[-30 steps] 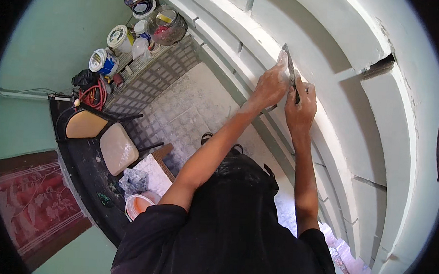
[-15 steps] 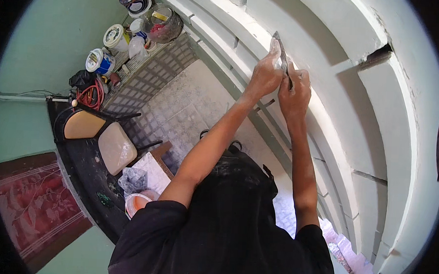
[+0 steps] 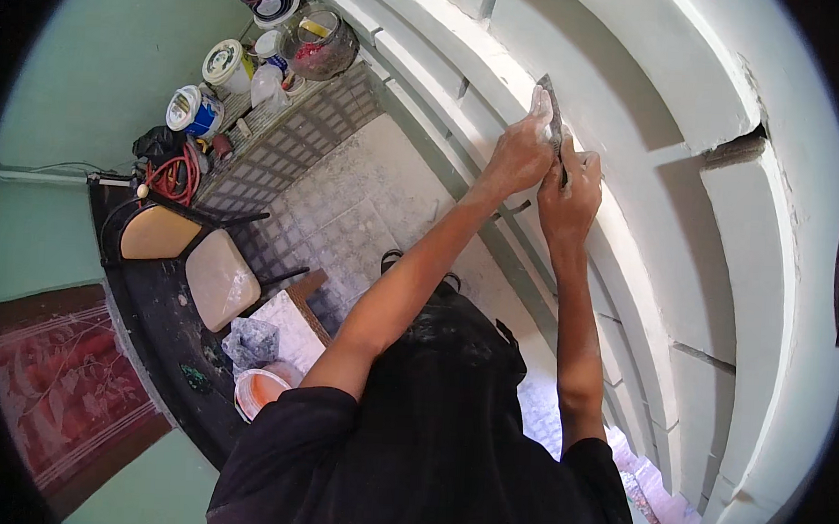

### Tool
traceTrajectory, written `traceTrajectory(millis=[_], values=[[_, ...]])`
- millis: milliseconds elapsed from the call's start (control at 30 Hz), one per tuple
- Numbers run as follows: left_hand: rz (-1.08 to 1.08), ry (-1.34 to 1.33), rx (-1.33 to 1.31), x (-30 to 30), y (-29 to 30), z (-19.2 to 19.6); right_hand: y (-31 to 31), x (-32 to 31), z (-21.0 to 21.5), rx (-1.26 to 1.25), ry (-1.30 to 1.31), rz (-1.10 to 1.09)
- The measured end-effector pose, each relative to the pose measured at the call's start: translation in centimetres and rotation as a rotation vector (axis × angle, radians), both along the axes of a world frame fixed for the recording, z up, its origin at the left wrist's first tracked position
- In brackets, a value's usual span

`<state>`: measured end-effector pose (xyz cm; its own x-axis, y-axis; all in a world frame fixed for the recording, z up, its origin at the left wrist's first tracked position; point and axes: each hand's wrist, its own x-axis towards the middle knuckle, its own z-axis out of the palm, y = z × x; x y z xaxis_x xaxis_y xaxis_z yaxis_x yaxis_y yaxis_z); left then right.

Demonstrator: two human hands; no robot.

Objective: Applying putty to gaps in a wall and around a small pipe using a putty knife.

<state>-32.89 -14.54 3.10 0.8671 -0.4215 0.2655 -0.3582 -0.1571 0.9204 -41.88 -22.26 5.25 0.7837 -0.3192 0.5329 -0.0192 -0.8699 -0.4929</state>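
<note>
My right hand is closed round a putty knife, its dark narrow blade pointing away from me along a white wall ledge. My left hand is closed beside the blade, fingers curled and thumb side pressed near it. White paste or dust coats its fingertips. Whether it grips the knife or a bit of white filler is hidden. Both hands are raised close together at the edge of the ledge.
Stepped white wall ledges curve along the right, one with a dark gap. Paint buckets and a glass bowl stand on a shelf at the far left. Nearer are a chair, a red hose and an orange-lined tub.
The view has shifted slightly. Both hands and the putty knife sit a little lower and further right in the picture, still together at the ledge.
</note>
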Motion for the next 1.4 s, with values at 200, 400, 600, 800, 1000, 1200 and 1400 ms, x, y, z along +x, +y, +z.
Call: traceTrajectory(millis=[200,400,600,800,1000,1200,1400], values=[[-0.102,0.294,0.073,2.2,2.0,2.4,0.6,2.4,0.1,0.034,0.020,-0.020],[-0.071,0.262,0.038,1.2,1.6,2.8,-0.4,1.4,-0.7,-0.047,-0.063,0.028],[0.011,-0.020,0.008,-0.1,-0.1,0.5,-0.4,-0.1,0.2,0.018,0.036,-0.010],[-0.019,0.148,0.015,1.0,0.2,0.4,-0.2,0.9,-0.2,-0.022,0.005,-0.011],[-0.015,0.226,0.018,4.3,2.0,1.6,0.8,3.9,0.2,0.008,0.040,0.024],[-0.096,0.410,0.034,5.6,3.2,3.1,1.6,5.4,0.4,0.050,0.092,-0.001],[-0.043,0.161,0.014,3.6,2.0,1.1,0.1,3.2,0.2,0.023,0.099,0.016]])
